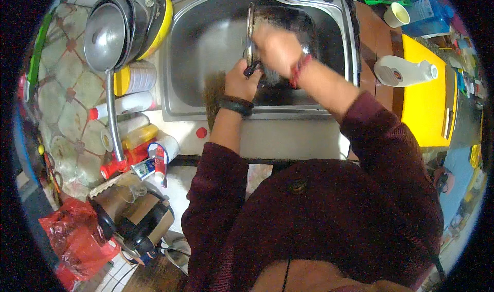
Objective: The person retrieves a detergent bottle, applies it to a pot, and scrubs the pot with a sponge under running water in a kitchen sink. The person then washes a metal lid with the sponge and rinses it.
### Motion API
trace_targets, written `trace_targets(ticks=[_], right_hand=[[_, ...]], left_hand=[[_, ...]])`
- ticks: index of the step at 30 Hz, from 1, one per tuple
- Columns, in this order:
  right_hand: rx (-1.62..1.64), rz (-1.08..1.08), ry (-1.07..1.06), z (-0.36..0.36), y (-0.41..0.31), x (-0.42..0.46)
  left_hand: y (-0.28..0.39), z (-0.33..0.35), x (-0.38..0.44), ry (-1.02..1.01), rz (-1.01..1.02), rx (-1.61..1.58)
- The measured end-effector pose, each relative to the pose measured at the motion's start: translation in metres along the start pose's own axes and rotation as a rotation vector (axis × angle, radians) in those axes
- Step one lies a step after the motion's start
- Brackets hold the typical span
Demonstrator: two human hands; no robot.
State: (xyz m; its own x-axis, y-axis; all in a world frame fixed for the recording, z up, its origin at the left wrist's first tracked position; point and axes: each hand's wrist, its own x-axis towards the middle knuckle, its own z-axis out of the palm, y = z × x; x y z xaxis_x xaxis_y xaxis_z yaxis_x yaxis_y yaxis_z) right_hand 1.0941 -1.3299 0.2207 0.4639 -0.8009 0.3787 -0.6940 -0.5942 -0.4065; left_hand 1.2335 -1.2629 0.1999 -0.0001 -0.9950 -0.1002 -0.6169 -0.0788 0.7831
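Note:
In the stainless-steel sink basin [210,33], a metal pan or lid with brown scorch marks [250,16] stands tilted up on its side, its rim showing edge-on. My left hand [239,79] grips its short black handle near the front of the basin. Just right of the rim, my right hand [279,47] is blurred and curled against the scorched side. Whether it holds a scrubber cannot be made out. Part of the pan is hidden behind the hands and wrist.
Stacked metal pans [104,37] and a yellow bowl [162,25] lean left of the sink. Below them lie several bottles and a toothbrush cup [170,147]. At right are a white bottle [403,71], a yellow board [420,110], a paper cup [396,15] and a blue jug [426,16].

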Motion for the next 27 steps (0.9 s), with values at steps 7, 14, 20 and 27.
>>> trace_targets(ticks=[7, 14, 20, 27], right_hand=[[0.013, -0.002, -0.107, 0.004, 0.005, 0.029], [-0.012, -0.011, -0.069, 0.007, -0.003, 0.027], [0.06, -0.099, -0.194, 0.007, -0.033, -0.013], [-0.165, 0.405, -0.267, 0.003, 0.04, 0.08]], left_hand=[[-0.015, 0.015, -0.013, 0.099, 0.093, -0.164], [-0.012, 0.003, -0.006, -0.016, -0.103, -0.142], [-0.03, 0.014, -0.011, 0.047, 0.031, -0.176], [-0.009, 0.01, -0.01, -0.018, -0.101, -0.135]])
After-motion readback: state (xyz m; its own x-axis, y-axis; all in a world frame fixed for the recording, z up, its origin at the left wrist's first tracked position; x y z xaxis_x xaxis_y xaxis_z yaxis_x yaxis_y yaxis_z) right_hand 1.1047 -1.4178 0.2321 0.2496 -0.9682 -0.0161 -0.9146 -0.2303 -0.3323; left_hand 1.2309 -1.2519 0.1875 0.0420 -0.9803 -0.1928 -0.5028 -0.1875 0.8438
